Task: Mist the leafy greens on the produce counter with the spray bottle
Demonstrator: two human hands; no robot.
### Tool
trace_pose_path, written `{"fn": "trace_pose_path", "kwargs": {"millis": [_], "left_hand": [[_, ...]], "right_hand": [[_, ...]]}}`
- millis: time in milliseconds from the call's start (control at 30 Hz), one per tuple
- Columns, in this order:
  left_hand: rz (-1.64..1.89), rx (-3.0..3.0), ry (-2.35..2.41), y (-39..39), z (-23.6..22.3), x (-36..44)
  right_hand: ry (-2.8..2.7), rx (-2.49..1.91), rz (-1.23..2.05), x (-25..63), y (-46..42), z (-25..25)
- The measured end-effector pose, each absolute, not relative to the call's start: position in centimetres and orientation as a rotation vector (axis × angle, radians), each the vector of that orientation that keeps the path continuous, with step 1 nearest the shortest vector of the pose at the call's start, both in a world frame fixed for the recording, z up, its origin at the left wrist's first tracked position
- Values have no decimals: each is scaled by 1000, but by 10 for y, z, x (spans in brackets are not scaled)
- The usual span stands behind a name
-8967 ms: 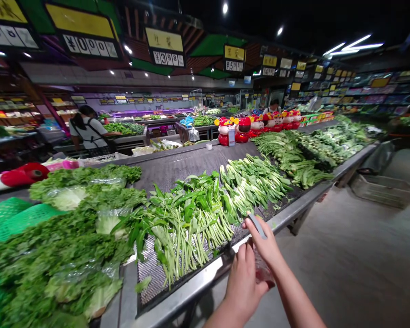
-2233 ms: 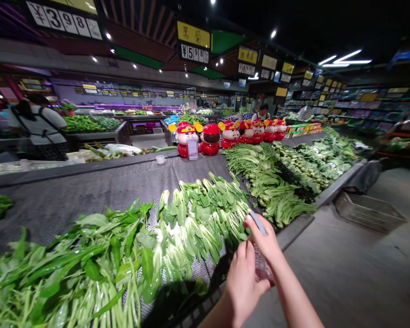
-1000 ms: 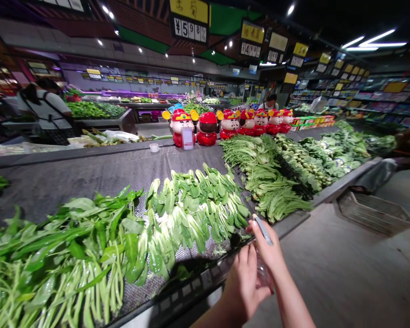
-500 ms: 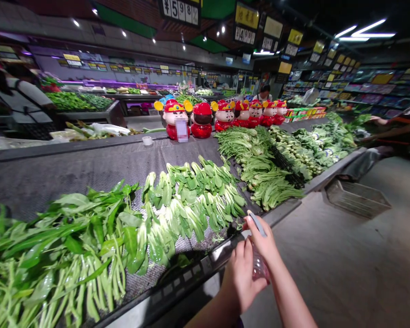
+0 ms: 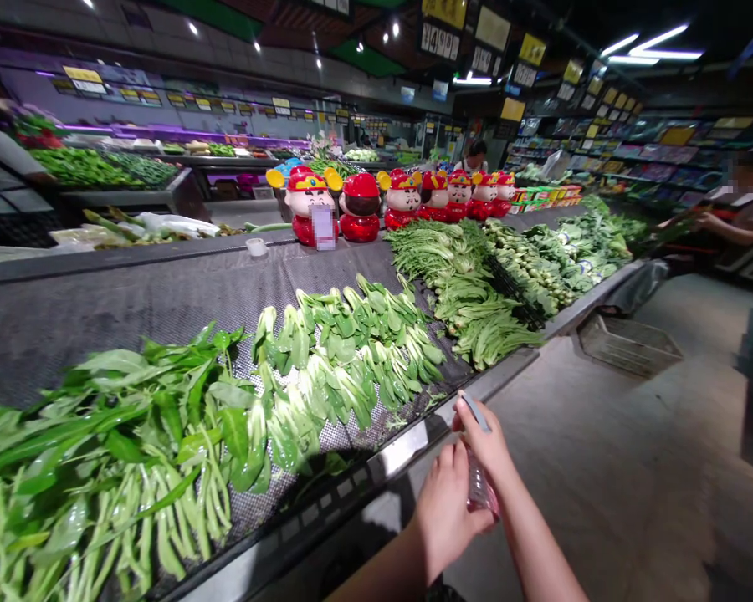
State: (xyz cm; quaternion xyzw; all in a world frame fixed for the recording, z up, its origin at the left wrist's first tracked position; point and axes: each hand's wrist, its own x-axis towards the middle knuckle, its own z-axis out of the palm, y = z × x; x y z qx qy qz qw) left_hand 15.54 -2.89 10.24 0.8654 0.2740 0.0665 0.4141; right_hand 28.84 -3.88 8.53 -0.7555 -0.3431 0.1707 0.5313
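Note:
In front of the vegetable stand I hold a clear, ribbed spray bottle (image 5: 477,485) with a grey head. My left hand (image 5: 447,502) is wrapped around the bottle's body from the left. At the top, my right hand (image 5: 484,439) is closed around the grey head, and its fingers hide most of it. Both hands are just outside the stand's front edge. Nearest to them lie rows of wet bok choy (image 5: 351,359) on a dark mesh mat (image 5: 144,288). Long-stemmed leafy greens (image 5: 131,443) are heaped to the left.
Further right lie more leafy greens (image 5: 477,293). Several red figurines (image 5: 359,209) line the stand's back ledge, near a small white cup (image 5: 257,247). A crate (image 5: 627,344) rests on the floor at right. One person (image 5: 744,209) is at far right, another (image 5: 6,167) at far left.
The view has shifted slightly, so the stand and figurines appear further left and higher. More of the person at right now shows. Both hands keep the same grip on the spray bottle.

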Motion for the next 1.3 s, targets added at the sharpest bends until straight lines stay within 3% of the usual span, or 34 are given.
{"fn": "trace_pose_path", "kwargs": {"millis": [567,1000,1300], "left_hand": [[142,2155,857,-28,116,129],[351,2252,857,4,137,127],[413,2260,899,9,129,125]], "right_hand": [[-984,-1776,440,256,-23,95],[-929,-1623,354,247,12,140],[-1022,-1629,317,240,20,144]]}}
